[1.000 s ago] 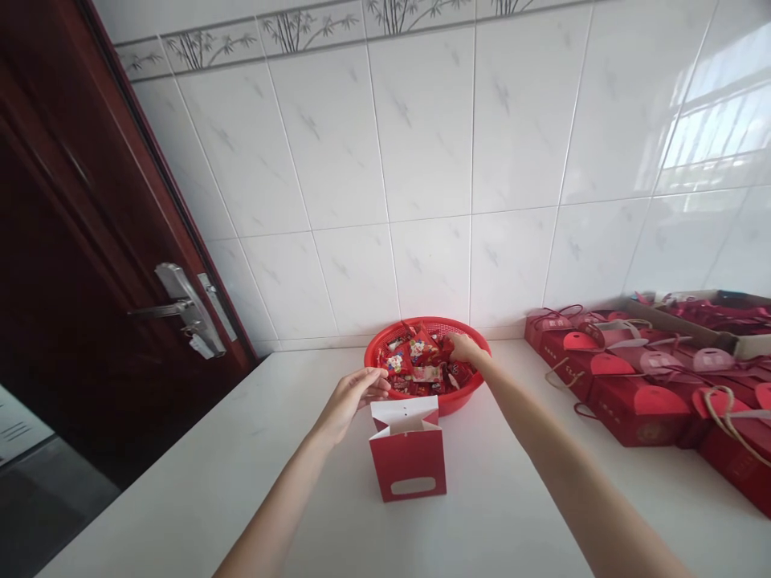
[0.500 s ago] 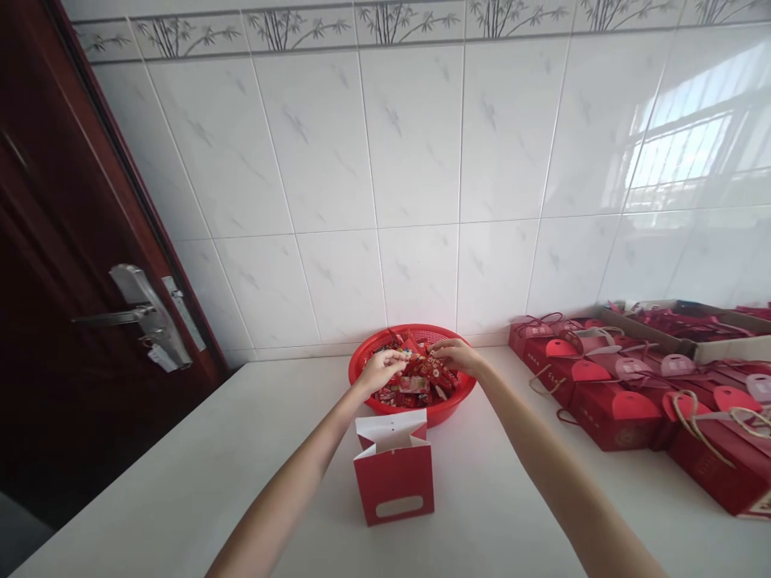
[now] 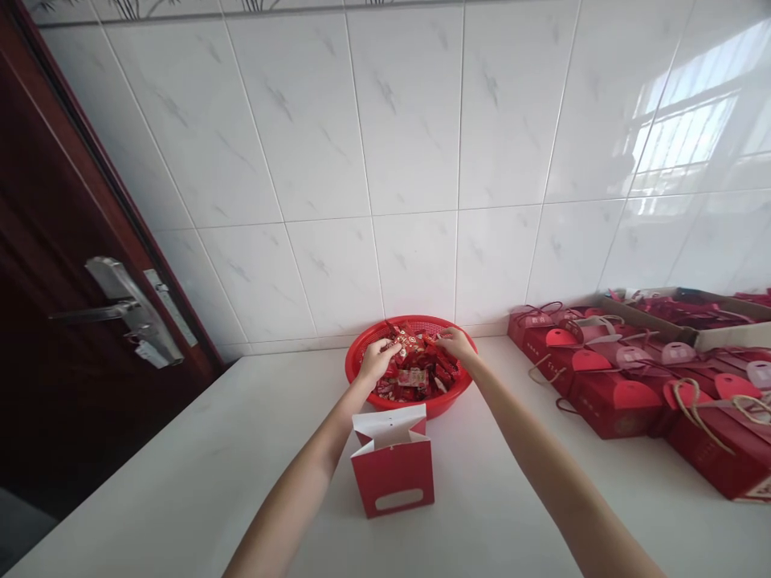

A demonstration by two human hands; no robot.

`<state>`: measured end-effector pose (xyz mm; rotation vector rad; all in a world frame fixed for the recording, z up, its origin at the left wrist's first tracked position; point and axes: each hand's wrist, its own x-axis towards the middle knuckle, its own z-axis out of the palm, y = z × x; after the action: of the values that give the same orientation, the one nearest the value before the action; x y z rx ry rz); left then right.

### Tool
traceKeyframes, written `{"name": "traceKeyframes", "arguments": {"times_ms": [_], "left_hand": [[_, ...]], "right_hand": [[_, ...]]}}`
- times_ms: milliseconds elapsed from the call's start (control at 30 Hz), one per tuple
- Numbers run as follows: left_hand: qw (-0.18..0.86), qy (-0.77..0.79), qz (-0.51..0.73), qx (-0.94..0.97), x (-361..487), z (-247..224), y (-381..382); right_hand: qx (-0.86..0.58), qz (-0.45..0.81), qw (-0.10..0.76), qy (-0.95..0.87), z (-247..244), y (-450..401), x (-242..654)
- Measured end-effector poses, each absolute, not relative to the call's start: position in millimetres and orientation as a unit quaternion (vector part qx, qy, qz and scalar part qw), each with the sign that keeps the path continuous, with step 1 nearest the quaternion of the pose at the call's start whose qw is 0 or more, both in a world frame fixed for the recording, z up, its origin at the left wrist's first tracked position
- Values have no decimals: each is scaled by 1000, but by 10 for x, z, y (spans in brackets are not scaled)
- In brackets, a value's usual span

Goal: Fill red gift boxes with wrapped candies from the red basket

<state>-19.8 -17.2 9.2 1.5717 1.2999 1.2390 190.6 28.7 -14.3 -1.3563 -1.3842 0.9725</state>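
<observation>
Inside red basket (image 3: 442, 404), patterned packet (image 3: 408, 343): apparently pinched by left hand (image 3: 374, 361).
Right hand (image 3: 456, 343): curled at red packets (image 3: 442, 371), grip unclear.
Open box (image 3: 394, 475): upright, near side, likely for easy reach.
Gift boxes (image 3: 620, 411): grouped right, apart.

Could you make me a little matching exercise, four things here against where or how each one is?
1. Red basket
2. Open box
3. Door handle
4. Cord-handled boxes

A. Silver, on the dark door
B. Grouped at the right
C. Filled with small red packets
D. Upright, directly in front of the basket

Pairs: 1-C, 2-D, 3-A, 4-B
</observation>
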Motion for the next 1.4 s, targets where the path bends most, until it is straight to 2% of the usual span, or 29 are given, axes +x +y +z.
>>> {"name": "traceKeyframes", "arguments": {"times_ms": [367, 600, 800, 1167, 1400], "left_hand": [[356, 522, 506, 587, -197, 92, -164], [369, 504, 525, 579, -177, 67, -131], [379, 492, 536, 573, -183, 55, -127], [382, 487, 578, 532, -207, 15, -89], [404, 482, 606, 487, -216, 0, -44]], "right_hand": [[-596, 301, 228, -709, -76, 316, 1875], [-579, 223, 170, -766, -34, 289, 1796], [-541, 193, 192, -796, -85, 282, 1805], [-419, 319, 348, -775, -22, 234, 1764], [-394, 369, 386, -748, 21, 145, 1782]]}}
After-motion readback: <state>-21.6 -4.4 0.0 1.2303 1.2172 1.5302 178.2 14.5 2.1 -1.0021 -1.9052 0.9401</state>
